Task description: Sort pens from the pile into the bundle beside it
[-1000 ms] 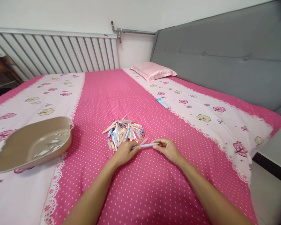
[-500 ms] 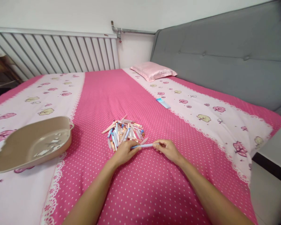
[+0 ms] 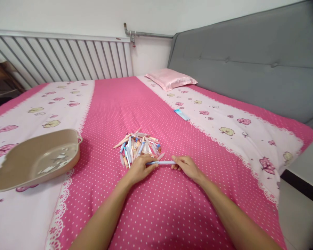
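A light blue pen (image 3: 163, 162) lies level between my two hands, just above the pink dotted bedspread (image 3: 159, 208). My left hand (image 3: 139, 169) pinches its left end with fingers closed. Its right end is pinched by my right hand (image 3: 186, 166), fingers curled. Right behind the hands lies a pile of several pens (image 3: 138, 146) in blue, pink and orange. A small set of blue pens (image 3: 182, 114) lies apart on the pale flowered strip, farther back on the right.
A beige plastic basin (image 3: 36, 159) with a few small bits inside sits on the bed at left. A pink pillow (image 3: 170, 79) lies by the grey padded headboard (image 3: 245, 62). A white slatted rail (image 3: 59, 59) runs along the far side. The bed edge drops off at right.
My right hand has slid a little left and down along the pen and now grips it closer. My left hand has stayed put at the pen's left end.
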Available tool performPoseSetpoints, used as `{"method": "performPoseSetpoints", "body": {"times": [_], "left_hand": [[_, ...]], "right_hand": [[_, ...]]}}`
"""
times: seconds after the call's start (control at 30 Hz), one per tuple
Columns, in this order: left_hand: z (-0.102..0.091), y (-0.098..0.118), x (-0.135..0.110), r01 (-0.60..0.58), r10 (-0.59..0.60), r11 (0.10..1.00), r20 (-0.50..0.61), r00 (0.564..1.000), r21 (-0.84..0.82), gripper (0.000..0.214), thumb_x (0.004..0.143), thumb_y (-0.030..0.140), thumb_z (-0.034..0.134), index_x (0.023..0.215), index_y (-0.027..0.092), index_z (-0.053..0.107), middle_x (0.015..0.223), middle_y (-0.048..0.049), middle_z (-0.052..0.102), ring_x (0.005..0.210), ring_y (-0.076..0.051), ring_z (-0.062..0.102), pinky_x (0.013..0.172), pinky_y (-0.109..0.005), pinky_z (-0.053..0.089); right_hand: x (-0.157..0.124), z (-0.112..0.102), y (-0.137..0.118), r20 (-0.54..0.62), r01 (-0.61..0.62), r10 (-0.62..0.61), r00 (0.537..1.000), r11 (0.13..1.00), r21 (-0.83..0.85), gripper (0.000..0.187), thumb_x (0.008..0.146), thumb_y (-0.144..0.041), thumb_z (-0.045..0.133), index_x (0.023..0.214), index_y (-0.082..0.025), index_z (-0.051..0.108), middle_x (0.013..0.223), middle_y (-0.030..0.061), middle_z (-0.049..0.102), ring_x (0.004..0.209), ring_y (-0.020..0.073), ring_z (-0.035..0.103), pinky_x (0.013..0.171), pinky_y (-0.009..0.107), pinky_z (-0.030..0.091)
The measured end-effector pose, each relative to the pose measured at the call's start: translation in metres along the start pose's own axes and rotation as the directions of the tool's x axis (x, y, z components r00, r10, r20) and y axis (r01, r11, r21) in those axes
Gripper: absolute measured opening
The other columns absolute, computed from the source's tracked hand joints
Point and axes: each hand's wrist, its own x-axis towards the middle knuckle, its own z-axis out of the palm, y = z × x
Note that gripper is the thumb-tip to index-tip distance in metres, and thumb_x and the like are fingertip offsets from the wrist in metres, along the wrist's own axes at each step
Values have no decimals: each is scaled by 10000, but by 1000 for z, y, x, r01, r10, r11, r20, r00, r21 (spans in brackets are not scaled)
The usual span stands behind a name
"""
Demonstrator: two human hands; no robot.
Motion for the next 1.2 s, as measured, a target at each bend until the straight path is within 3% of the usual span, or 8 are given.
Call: {"method": "performPoseSetpoints", "body": {"times": [0.17, 0.27, 0.53, 0.77, 1.1, 1.2], "left_hand": [[-1, -2, 0, 23, -23, 1000, -14, 1000, 7, 311, 881, 363, 438, 896, 149, 664, 764, -37, 633, 723, -153, 533, 684, -250, 374], [-2, -3, 1, 33, -33, 999, -12, 999, 14, 326, 888, 357, 420, 848, 136, 656, 721, -33, 610, 686, -145, 516, 663, -246, 362], [-2, -1, 0, 53, -53, 998, -11, 999, 30, 335, 885, 368, 414, 801, 139, 644, 680, -23, 574, 653, -139, 494, 627, -245, 340], [-2, -1, 0, 49, -49, 999, -13, 999, 19, 320, 877, 372, 431, 816, 146, 649, 694, -24, 581, 668, -142, 501, 635, -246, 354], [0, -3, 0, 26, -26, 1000, -27, 999, 2, 277, 861, 365, 480, 914, 164, 663, 765, -32, 621, 691, -140, 516, 667, -245, 376], [0, -2, 0, 31, -31, 1000, -24, 999, -1, 283, 865, 367, 471, 904, 162, 663, 769, -35, 626, 697, -143, 519, 665, -247, 376]], "right_hand": [[-3, -1, -3, -4, 24, -24, 1000, 986, 162, 404, 744, -535, 594, 898, -163, 625, 716, 23, 620, 591, 113, 554, 539, 227, 421], [-3, -2, -3, -19, 64, -61, 998, 978, 196, 413, 672, -410, 705, 992, -173, 595, 737, 4, 603, 628, 110, 559, 576, 232, 432], [0, 0, 0, -38, -3, 10, 999, 982, 190, 384, 641, -448, 697, 868, -145, 630, 687, 20, 628, 567, 105, 536, 554, 248, 423], [0, 0, 1, -33, -7, 12, 999, 989, 147, 387, 710, -521, 624, 816, -150, 647, 651, 15, 623, 552, 101, 534, 529, 230, 422], [3, 0, 4, -32, -56, 58, 998, 995, 78, 594, 711, -702, 488, 573, -145, 639, 522, 35, 586, 488, 109, 518, 519, 241, 420], [2, 0, 2, -24, -61, 64, 998, 994, 93, 591, 742, -689, 458, 593, -143, 628, 531, 32, 576, 489, 105, 516, 511, 235, 416]]}}
